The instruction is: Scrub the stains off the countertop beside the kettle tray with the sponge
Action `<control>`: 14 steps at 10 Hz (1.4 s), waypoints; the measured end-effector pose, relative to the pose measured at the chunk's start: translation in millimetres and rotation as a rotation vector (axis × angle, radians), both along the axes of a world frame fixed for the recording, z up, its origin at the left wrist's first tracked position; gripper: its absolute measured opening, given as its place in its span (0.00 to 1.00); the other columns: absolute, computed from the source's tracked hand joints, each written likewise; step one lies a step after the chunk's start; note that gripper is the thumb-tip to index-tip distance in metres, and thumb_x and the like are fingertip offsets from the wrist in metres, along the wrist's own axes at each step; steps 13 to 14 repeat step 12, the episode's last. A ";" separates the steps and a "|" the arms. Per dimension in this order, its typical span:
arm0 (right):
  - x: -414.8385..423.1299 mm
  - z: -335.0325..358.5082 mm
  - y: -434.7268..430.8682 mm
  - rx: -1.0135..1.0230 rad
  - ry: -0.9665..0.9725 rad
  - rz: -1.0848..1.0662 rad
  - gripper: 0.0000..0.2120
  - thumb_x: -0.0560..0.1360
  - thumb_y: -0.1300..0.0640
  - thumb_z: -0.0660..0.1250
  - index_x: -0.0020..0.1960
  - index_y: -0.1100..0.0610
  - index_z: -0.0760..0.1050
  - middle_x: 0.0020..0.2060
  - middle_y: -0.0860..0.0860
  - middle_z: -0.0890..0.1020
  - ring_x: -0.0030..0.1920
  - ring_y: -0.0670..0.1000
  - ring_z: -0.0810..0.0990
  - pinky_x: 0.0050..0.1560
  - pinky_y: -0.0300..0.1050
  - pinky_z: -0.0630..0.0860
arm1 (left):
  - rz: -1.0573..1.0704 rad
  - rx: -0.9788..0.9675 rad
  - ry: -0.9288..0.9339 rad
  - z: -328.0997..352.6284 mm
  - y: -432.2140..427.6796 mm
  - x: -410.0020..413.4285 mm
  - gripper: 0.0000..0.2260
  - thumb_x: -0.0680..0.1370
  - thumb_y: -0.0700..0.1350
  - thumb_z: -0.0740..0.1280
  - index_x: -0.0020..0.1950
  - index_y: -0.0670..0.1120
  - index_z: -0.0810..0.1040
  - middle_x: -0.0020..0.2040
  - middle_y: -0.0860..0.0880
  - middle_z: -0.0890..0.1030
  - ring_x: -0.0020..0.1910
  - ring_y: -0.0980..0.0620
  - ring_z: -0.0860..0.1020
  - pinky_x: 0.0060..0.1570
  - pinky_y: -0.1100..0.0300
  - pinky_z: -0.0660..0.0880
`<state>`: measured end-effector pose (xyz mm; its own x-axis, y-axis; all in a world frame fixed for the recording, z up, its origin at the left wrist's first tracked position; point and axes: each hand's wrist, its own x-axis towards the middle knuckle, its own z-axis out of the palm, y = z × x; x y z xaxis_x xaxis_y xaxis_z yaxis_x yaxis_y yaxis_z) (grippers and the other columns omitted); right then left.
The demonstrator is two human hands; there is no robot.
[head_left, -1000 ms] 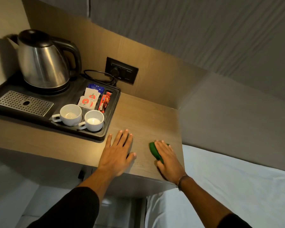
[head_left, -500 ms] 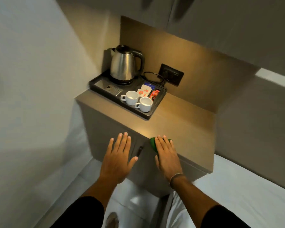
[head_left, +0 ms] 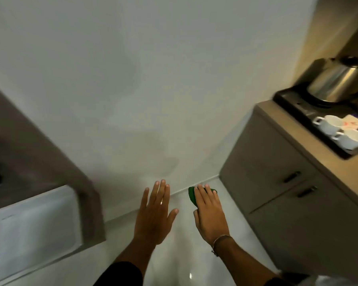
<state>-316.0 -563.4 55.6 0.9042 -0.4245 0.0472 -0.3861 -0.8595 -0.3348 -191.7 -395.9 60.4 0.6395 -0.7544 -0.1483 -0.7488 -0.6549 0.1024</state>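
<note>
Both arms reach forward at the lower centre of the frame, over pale floor. The left hand is flat, fingers spread, holding nothing. The right hand lies palm-down over the green sponge, fingers extended across it. The countertop and kettle tray sit at the right edge, well apart from both hands.

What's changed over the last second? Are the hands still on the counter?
No. Both hands have come off the countertop as the view swung left; they now hang over the floor. The right hand still holds the green sponge, the left hand stays open and empty. Kettle and cups sit unchanged on the tray.
</note>
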 end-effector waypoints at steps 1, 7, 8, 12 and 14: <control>56.9 -4.8 90.0 0.019 -0.004 0.139 0.34 0.84 0.54 0.61 0.85 0.56 0.50 0.85 0.53 0.54 0.85 0.57 0.46 0.84 0.54 0.43 | 0.126 0.054 0.027 -4.3 89.3 30.4 0.37 0.83 0.66 0.47 0.85 0.43 0.55 0.86 0.41 0.57 0.85 0.40 0.52 0.83 0.37 0.54; 263.8 -57.5 389.9 0.056 0.107 0.504 0.34 0.84 0.45 0.61 0.84 0.57 0.53 0.84 0.57 0.56 0.84 0.61 0.51 0.82 0.57 0.43 | 0.467 0.165 0.017 -73.0 380.1 164.0 0.37 0.81 0.65 0.31 0.85 0.44 0.38 0.86 0.40 0.38 0.84 0.39 0.36 0.83 0.35 0.45; 276.2 -74.7 398.6 0.030 0.171 0.505 0.36 0.84 0.44 0.61 0.84 0.57 0.50 0.84 0.57 0.53 0.84 0.61 0.48 0.80 0.55 0.39 | 0.498 0.135 0.059 -80.3 387.1 173.2 0.39 0.80 0.67 0.34 0.85 0.44 0.40 0.86 0.40 0.39 0.84 0.39 0.37 0.83 0.36 0.44; 277.0 -85.3 401.2 0.107 0.288 0.496 0.38 0.84 0.39 0.53 0.85 0.56 0.41 0.85 0.55 0.44 0.84 0.59 0.39 0.83 0.63 0.44 | 0.447 0.124 0.065 -84.0 397.1 182.4 0.37 0.82 0.65 0.38 0.85 0.43 0.43 0.87 0.40 0.42 0.85 0.39 0.39 0.83 0.36 0.47; 277.0 -85.3 401.2 0.107 0.288 0.496 0.38 0.84 0.39 0.53 0.85 0.56 0.41 0.85 0.55 0.44 0.84 0.59 0.39 0.83 0.63 0.44 | 0.447 0.124 0.065 -84.0 397.1 182.4 0.37 0.82 0.65 0.38 0.85 0.43 0.43 0.87 0.40 0.42 0.85 0.39 0.39 0.83 0.36 0.47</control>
